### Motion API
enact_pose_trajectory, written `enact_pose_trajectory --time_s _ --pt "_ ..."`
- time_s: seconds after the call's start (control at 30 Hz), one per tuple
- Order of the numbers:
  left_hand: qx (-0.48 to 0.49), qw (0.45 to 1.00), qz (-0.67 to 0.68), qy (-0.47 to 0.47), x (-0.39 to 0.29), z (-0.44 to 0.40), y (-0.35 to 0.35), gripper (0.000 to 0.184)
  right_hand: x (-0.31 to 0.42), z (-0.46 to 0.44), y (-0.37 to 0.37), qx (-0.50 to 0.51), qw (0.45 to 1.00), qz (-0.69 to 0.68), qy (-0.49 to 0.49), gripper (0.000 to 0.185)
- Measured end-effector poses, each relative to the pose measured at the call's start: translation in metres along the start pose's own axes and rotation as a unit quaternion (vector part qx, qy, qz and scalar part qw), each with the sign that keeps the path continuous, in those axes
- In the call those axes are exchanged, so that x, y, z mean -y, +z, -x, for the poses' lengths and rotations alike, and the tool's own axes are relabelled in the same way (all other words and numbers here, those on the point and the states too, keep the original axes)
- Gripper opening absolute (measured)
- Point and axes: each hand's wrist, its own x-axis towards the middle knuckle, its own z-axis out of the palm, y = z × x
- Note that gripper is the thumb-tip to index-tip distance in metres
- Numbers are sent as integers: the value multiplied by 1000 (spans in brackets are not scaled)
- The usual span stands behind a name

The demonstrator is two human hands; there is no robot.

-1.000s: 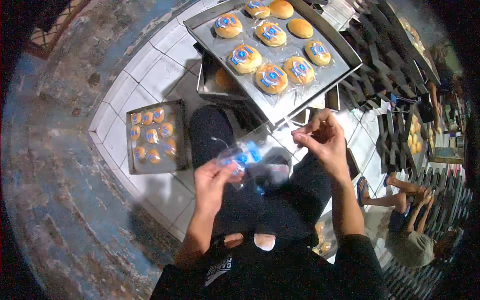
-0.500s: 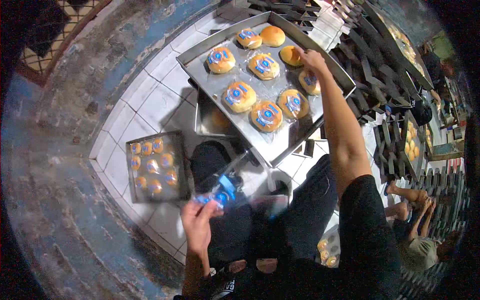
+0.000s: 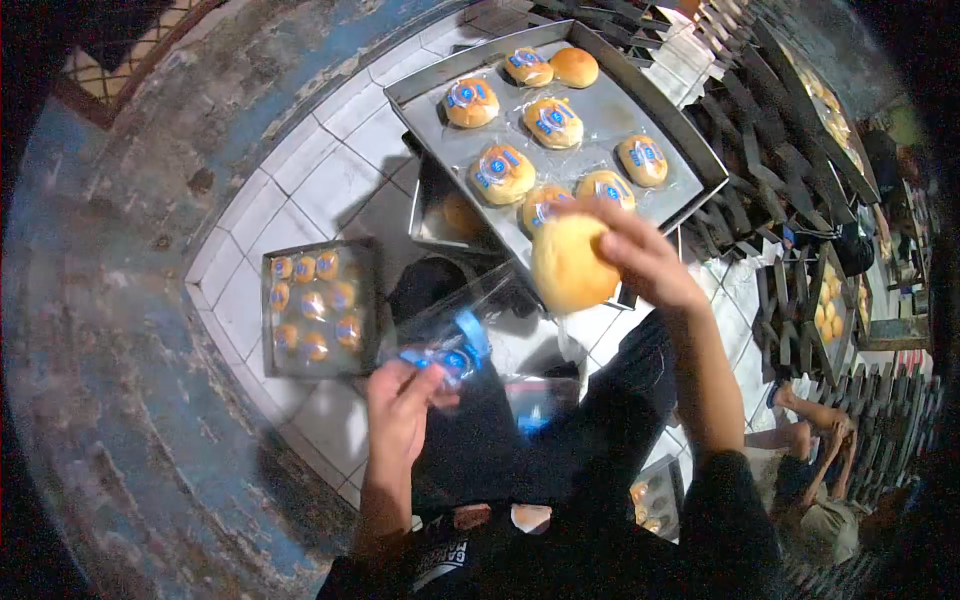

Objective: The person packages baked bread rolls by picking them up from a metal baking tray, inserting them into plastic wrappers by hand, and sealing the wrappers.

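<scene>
A plain round bun (image 3: pixel 572 263) is gripped in my right hand (image 3: pixel 648 262), raised over the near edge of a large metal tray (image 3: pixel 625 125). On that tray lie several buns in clear bags with blue print, and one unwrapped bun (image 3: pixel 574 68) near the far corner. My left hand (image 3: pixel 400 400) pinches a clear plastic bag with blue print (image 3: pixel 455 358) in front of my lap. The bag looks limp, with its open end up and to the right. The bun and the bag are apart.
A smaller tray of bagged buns (image 3: pixel 373 310) lies on the tiled floor at left. Another tray (image 3: pixel 430 225) is under the large one. Dark stacked racks (image 3: pixel 740 140) stand at right, and another person (image 3: pixel 830 510) sits at lower right. A worn wall (image 3: pixel 150 330) curves along the left.
My right hand reached into the large tray, took hold of an unwrapped bun and brought it back toward me. My left hand has kept the bag, which moved up slightly.
</scene>
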Motion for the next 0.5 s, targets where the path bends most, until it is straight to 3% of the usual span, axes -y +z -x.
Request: enact_pose_trajectory --time_s 0.13,0.2,0.27,0.33,0.5 --pt "-5 1000 -15 -23 1 9 10 27 -10 44 44 -5 992 -127 -8 85" --pt "-5 999 -15 -29 7 14 11 27 -3 56 65 -5 999 10 -52 88" --pt "-3 999 -16 -37 10 22 8 26 12 63 83 -10 999 52 -9 94" --pt "10 999 -22 -43 10 29 4 18 17 69 84 -9 998 64 -19 91" --pt "3 1000 -22 -14 7 42 3 18 29 83 78 -12 999 -33 27 76"
